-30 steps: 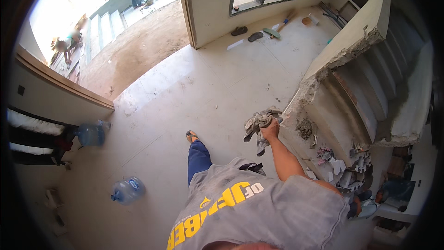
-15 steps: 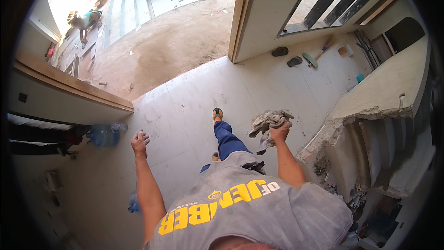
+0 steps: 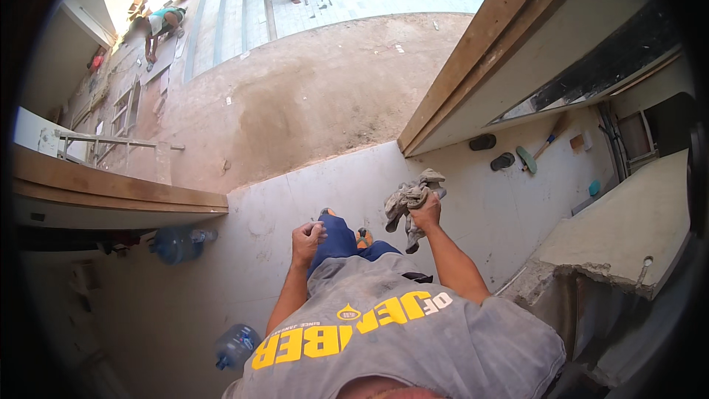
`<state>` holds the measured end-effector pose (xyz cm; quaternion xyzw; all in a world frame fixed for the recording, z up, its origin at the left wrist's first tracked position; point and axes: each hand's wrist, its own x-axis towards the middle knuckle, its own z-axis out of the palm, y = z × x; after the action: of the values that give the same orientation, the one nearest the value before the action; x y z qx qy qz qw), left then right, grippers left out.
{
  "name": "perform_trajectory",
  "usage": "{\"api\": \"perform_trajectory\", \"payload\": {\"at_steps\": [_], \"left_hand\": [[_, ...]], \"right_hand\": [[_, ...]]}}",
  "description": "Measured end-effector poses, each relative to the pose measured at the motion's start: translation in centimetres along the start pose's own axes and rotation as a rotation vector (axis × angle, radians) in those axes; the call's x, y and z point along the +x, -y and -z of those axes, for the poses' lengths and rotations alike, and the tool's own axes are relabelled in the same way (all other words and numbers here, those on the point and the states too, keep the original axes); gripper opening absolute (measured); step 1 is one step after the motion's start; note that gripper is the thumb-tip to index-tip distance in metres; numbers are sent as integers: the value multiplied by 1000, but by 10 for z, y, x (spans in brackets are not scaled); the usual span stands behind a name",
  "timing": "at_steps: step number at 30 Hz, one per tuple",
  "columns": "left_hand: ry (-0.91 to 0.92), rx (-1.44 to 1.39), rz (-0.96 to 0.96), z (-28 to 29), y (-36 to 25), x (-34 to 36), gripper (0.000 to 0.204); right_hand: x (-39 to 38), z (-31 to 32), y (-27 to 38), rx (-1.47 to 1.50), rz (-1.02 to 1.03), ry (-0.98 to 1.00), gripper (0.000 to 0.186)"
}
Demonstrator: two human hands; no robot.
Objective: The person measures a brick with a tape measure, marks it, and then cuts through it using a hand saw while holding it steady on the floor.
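My right hand (image 3: 426,214) grips a crumpled grey rag (image 3: 402,203) smeared with dirt, whose folds hang down over the white tiled floor. In front of my body, above my blue trouser leg (image 3: 336,242), my left hand (image 3: 308,242) has its fingers curled in, and nothing shows in them. Both forearms come up from the lower edge beside my grey shirt. One of my sandalled feet (image 3: 363,238) shows between the two hands.
Ahead, a wooden-framed doorway (image 3: 487,52) opens onto bare dirt (image 3: 295,103). Outside are tiled steps (image 3: 225,29), a ladder (image 3: 122,140) and several people. Large blue bottles (image 3: 177,245) stand left; sandals (image 3: 483,142) and a broken concrete edge (image 3: 591,270) lie right.
I have moved forward toward the doorway, so more of the outside shows. My left hand has come inward toward my body and its fingers have curled. The rag is still in my right hand.
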<state>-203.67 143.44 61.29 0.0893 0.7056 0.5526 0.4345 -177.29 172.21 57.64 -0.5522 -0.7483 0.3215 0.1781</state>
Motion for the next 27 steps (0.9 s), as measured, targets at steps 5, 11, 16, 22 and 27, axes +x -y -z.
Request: {"api": "perform_trajectory", "payload": {"at_steps": [5,11,16,22,27], "left_hand": [[198,160,52,-2,-50,112,38],[359,615,-186,-79,-104,291,80],[314,759,-196,-150,-130,410,79],[254,853,-161,-189,-102,557,24],[193,884,-190,-190,-48,645,22]], "right_hand": [[114,-55,73,-18,20,112,46],[255,-123,129,-12,38,199,47],[344,-172,150,26,32,265,50],[462,-227,109,-25,89,395,59],[545,-269,48,-163,135,483,71]]}}
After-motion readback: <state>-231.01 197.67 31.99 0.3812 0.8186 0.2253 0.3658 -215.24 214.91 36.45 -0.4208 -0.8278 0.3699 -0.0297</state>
